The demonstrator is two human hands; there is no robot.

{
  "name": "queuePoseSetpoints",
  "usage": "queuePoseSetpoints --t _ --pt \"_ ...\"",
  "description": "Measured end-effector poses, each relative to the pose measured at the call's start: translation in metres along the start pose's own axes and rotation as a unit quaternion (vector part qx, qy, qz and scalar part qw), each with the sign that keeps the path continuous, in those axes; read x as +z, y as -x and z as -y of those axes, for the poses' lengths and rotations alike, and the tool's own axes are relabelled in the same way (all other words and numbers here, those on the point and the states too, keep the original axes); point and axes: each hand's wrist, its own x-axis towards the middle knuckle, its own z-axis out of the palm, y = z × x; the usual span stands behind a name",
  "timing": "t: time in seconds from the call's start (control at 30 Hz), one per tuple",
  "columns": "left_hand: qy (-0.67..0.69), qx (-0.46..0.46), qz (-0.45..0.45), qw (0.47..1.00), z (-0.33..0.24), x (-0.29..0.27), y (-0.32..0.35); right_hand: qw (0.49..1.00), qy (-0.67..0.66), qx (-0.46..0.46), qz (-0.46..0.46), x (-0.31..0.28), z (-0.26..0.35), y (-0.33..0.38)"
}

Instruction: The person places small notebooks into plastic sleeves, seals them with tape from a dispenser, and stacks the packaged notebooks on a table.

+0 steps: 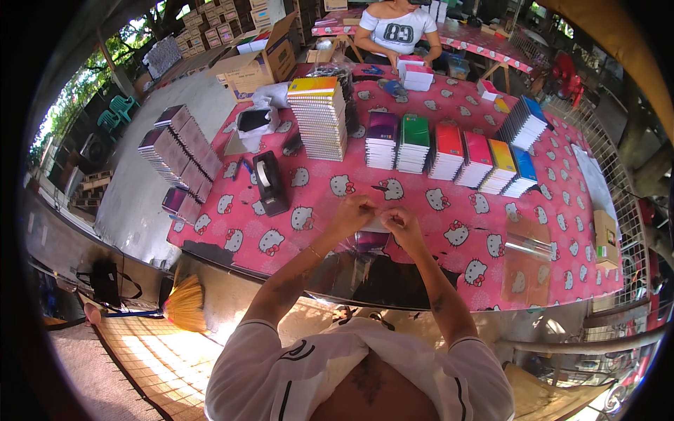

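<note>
Over the front edge of the table, my left hand and my right hand are close together, both with fingers pinched. Whatever they hold is too small or clear to make out. Just below them lies a purple-covered notebook, its upper part pale and partly hidden by my fingers. A black tape dispenser stands to the left of my left hand. Beyond my hands is a row of notebook stacks with purple, green, red, pink, yellow and blue covers.
A tall stack of spiral notebooks stands behind the dispenser. More notebook stacks line the left edge. Clear plastic sleeves lie at right, near a small cardboard box. Across the table a person handles small white-and-pink stacks.
</note>
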Motion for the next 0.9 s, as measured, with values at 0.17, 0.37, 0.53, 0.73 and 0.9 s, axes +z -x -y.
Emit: queuePoseSetpoints --t 0.17,0.37,0.53,0.73,0.9 --pt "0.115 -0.113 0.024 0.987 0.006 -0.003 -0.006 0.994 -0.11 0.015 0.007 0.013 -0.003 0.0" --pt "0.187 -0.12 -0.163 0.961 0.03 -0.008 0.012 0.987 -0.132 0.062 -0.067 0.02 -0.013 0.005" --pt "-0.288 -0.201 -0.491 0.797 0.131 -0.162 0.089 0.995 -0.063 0.02 -0.078 0.051 -0.012 0.0" --pt "0.076 -0.289 -0.45 0.842 0.152 -0.186 0.069 0.994 -0.051 0.005 -0.101 0.038 -0.006 0.009" --pt "0.303 -0.179 -0.481 0.803 0.178 -0.138 0.085 0.993 -0.057 0.006 -0.105 0.034 -0.01 0.004"
